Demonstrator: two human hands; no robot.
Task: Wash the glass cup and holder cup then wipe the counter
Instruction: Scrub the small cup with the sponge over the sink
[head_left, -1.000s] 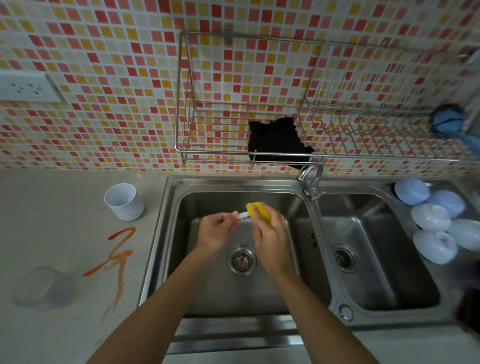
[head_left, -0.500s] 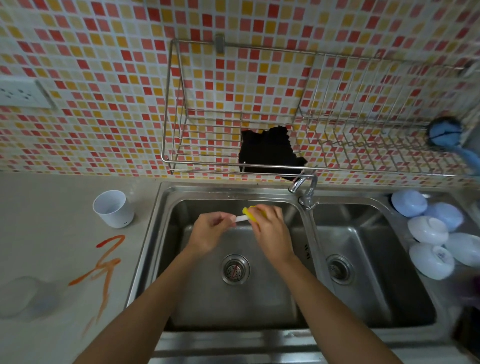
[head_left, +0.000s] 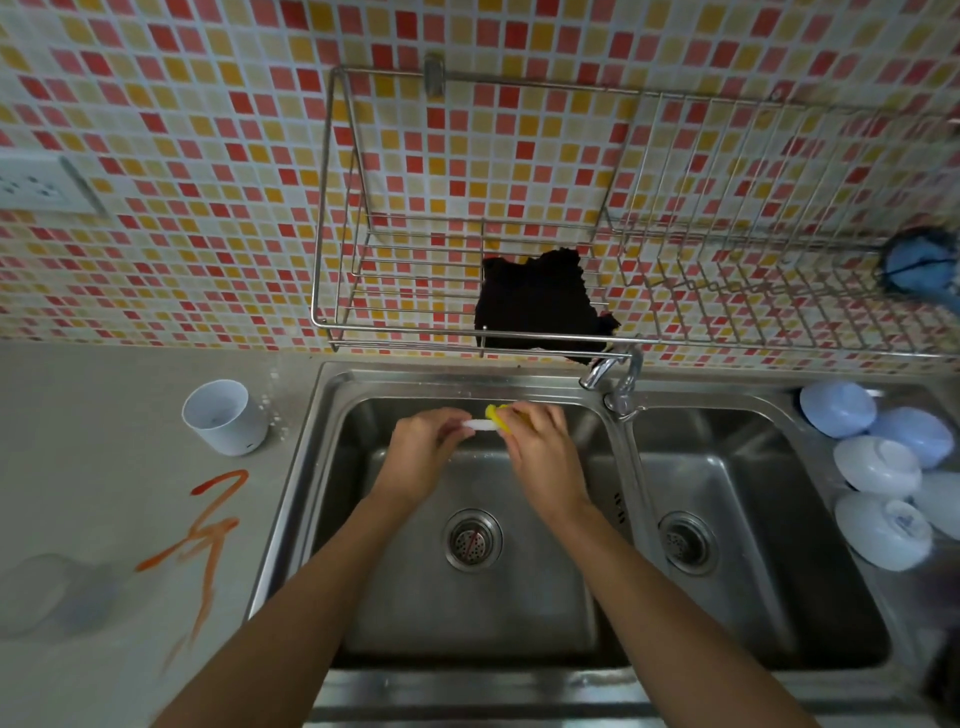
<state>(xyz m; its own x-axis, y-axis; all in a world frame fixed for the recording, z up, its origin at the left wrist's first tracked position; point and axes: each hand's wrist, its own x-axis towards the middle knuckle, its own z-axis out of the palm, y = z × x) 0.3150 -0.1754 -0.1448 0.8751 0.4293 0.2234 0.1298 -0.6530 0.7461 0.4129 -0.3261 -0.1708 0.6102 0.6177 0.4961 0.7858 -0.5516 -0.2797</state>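
Over the left basin of the steel sink (head_left: 467, 613) my left hand (head_left: 423, 452) pinches one end of a small white stick-like item (head_left: 480, 425). My right hand (head_left: 540, 457) grips a yellow sponge (head_left: 493, 413) wrapped round the item's other end. The white holder cup (head_left: 223, 418) stands upright on the counter, left of the sink. A clear glass cup (head_left: 57, 597) sits blurred at the counter's lower left. An orange smear (head_left: 202, 535) streaks the counter between them.
The faucet (head_left: 615, 374) rises between the two basins. A wire rack (head_left: 727, 260) hangs on the tiled wall with a black cloth (head_left: 535, 306) and a blue scrubber (head_left: 919, 265). Several pale upturned bowls (head_left: 878, 467) lie right of the sink. A wall outlet (head_left: 36, 187) is at far left.
My right hand has closed further over the yellow sponge, so less of it shows. Both hands stay together over the left basin, holding the same things.
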